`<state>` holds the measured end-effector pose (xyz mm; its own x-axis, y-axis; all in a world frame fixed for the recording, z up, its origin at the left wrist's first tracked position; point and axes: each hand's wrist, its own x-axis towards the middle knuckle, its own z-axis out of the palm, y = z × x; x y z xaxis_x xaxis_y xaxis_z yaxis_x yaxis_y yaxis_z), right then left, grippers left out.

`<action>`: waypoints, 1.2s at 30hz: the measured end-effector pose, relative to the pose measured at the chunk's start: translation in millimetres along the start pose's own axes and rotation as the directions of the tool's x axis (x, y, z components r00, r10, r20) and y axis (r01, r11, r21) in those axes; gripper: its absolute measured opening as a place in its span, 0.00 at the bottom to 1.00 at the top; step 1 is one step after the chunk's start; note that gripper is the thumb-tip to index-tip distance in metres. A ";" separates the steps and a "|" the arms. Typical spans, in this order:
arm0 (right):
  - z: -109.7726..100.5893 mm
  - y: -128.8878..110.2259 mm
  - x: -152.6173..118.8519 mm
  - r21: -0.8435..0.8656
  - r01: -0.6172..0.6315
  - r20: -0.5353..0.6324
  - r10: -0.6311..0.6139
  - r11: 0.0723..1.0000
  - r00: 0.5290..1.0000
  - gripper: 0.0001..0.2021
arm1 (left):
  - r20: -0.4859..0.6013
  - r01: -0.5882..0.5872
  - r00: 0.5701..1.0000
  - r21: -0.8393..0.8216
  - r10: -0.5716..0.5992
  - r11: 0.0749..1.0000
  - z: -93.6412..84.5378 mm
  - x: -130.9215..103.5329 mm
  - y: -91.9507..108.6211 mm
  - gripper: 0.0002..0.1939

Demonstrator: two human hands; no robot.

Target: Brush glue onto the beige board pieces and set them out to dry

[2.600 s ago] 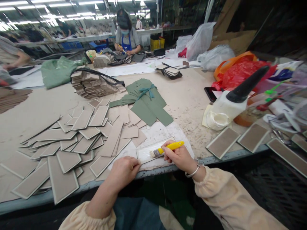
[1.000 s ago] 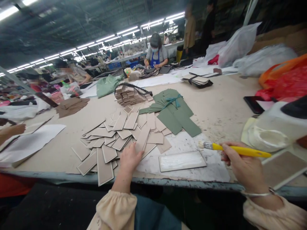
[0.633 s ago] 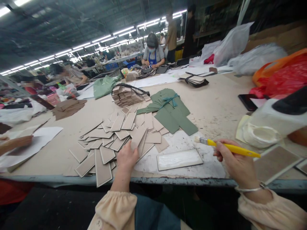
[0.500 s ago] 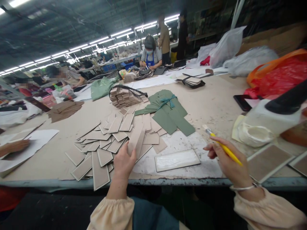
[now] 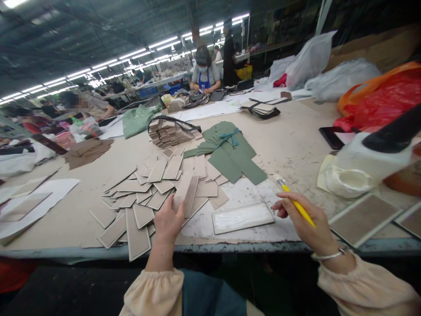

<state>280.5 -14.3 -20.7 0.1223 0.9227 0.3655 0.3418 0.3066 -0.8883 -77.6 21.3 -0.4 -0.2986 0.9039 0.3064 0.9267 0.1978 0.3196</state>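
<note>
My left hand (image 5: 169, 219) is closed on a few beige rectangular pieces (image 5: 187, 193), thumb on one side and fingers on the other, at the right edge of a loose pile of similar pieces (image 5: 138, 219) with pale borders. In my right hand (image 5: 304, 219) is a paintbrush (image 5: 301, 211) with a yellow handle, its bristles pointing up and left, clear of any piece. Between my hands a single rectangular piece (image 5: 243, 217) lies flat on stained white paper (image 5: 256, 193), its face coated with something white and glossy.
Behind the pile lie a strapped bundle of beige pieces (image 5: 171, 132) and tied green pieces (image 5: 233, 153). To the right stand a white plastic container (image 5: 365, 160), a phone (image 5: 330, 138) and plastic bags (image 5: 378, 101). A co-worker (image 5: 204, 77) sits across the table.
My right hand has moved a little left with the paintbrush. My left hand stays on the beige pieces, which look slightly more fanned. Another person's hand has left the paper at far left.
</note>
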 end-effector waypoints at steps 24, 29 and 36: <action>9.7 10.0 0.6 -0.023 -0.234 -0.125 0.229 0.972 0.965 0.14 | 0.315 -0.640 0.580 -0.394 0.751 0.659 0.7 -30.4 19.7 0.10; 25.4 11.9 -5.0 0.005 -0.231 -0.020 0.231 0.973 0.973 0.13 | 0.407 -0.643 0.512 -0.403 0.757 0.651 3.8 -31.1 25.2 0.11; 34.0 6.9 -6.2 -0.061 -0.219 0.028 0.221 0.974 0.975 0.10 | 0.416 -0.663 0.493 -0.389 0.764 0.639 6.8 -30.9 24.2 0.11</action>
<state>250.4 -10.0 -38.6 0.1687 0.9739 0.1520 0.3631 0.0820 -0.9281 -44.4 0.6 -8.2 0.6562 0.7543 0.0222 0.7017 -0.6207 0.3498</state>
